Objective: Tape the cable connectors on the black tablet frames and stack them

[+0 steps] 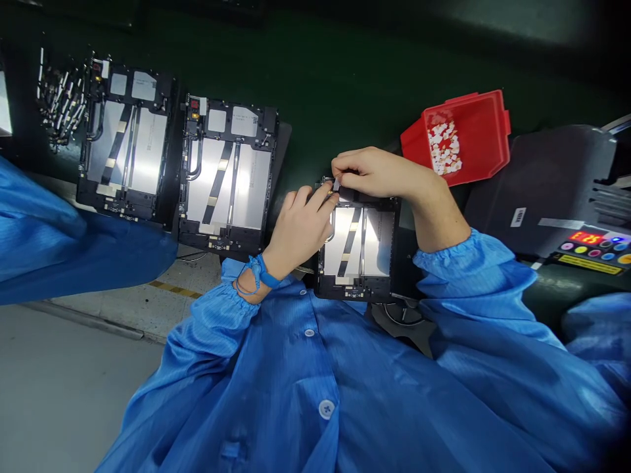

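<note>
Below me lies an opened tablet [355, 246], its back off, with silvery panels, dark ribbon cables and a black frame. My left hand [302, 226], wearing a blue wrist strap [266, 272], reaches over its left edge with fingers stretched out and fingertips resting near the upper left corner. At that same corner my right hand [377, 172] pinches a small light-grey piece [336, 185] between thumb and fingers, touching or just above the tablet. Its exact kind is too small to make out. Both hands cover much of the tablet's upper part.
Two more opened tablets, a nearer one [227, 177] and a farther one [125, 141], lie to the left beside a pile of small cable parts [62, 105]. At right stand a red bin [486, 141] with small white pieces and a dark machine [542, 184]. A blue sleeve [39, 210] shows at left.
</note>
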Demonstrator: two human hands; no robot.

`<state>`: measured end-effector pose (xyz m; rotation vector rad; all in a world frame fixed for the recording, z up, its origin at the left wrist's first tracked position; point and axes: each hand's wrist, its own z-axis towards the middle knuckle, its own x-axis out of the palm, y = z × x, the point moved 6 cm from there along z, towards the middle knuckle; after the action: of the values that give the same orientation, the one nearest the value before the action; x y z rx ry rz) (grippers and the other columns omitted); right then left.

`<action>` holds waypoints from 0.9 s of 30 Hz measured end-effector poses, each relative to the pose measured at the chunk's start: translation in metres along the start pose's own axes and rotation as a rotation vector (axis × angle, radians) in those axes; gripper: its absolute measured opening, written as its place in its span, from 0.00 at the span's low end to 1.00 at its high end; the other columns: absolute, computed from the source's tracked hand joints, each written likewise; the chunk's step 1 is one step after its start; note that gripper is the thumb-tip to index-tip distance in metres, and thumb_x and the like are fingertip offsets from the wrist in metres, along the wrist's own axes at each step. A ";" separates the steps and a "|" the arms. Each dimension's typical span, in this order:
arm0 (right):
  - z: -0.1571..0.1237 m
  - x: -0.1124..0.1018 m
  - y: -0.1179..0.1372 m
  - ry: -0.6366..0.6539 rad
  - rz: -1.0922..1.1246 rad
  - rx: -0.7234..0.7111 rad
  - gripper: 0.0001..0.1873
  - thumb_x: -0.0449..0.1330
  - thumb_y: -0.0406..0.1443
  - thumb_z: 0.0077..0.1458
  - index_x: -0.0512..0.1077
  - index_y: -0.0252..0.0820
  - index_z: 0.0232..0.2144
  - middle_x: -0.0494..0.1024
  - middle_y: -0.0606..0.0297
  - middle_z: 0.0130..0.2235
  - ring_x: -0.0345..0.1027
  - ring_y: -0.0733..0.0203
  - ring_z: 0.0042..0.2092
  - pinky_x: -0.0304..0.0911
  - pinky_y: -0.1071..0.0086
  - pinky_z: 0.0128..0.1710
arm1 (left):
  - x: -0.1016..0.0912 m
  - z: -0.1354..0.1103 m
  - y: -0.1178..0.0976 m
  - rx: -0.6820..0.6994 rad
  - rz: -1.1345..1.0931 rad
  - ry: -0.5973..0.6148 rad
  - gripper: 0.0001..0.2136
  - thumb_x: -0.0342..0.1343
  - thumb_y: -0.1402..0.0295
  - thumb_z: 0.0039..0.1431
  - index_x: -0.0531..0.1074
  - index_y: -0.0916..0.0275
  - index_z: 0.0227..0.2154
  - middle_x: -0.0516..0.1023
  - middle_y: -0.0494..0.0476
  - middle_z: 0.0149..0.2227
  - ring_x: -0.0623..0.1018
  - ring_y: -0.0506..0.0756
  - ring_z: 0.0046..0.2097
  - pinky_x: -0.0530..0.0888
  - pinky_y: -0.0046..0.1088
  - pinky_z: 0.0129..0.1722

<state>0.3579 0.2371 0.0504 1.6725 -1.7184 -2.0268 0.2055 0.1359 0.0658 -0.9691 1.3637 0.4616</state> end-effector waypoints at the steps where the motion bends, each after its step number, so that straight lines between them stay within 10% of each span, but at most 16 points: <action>1: 0.000 0.000 0.000 0.000 -0.003 -0.001 0.11 0.58 0.42 0.67 0.69 0.46 0.32 0.73 0.62 0.33 0.65 0.53 0.38 0.59 0.61 0.42 | 0.000 0.000 0.000 0.000 0.000 0.000 0.27 0.49 0.72 0.76 0.70 0.61 0.75 0.69 0.66 0.78 0.73 0.72 0.67 0.73 0.56 0.64; 27: -0.003 0.000 -0.003 0.000 -0.061 0.020 0.13 0.62 0.46 0.68 0.69 0.46 0.33 0.73 0.61 0.35 0.64 0.53 0.38 0.56 0.60 0.41 | 0.014 0.000 -0.003 -0.049 0.021 -0.048 0.30 0.48 0.69 0.77 0.65 0.64 0.79 0.68 0.68 0.79 0.72 0.74 0.71 0.72 0.57 0.66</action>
<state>0.3614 0.2363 0.0493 1.7525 -1.7140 -2.0416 0.2104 0.1303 0.0534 -0.9787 1.3259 0.5324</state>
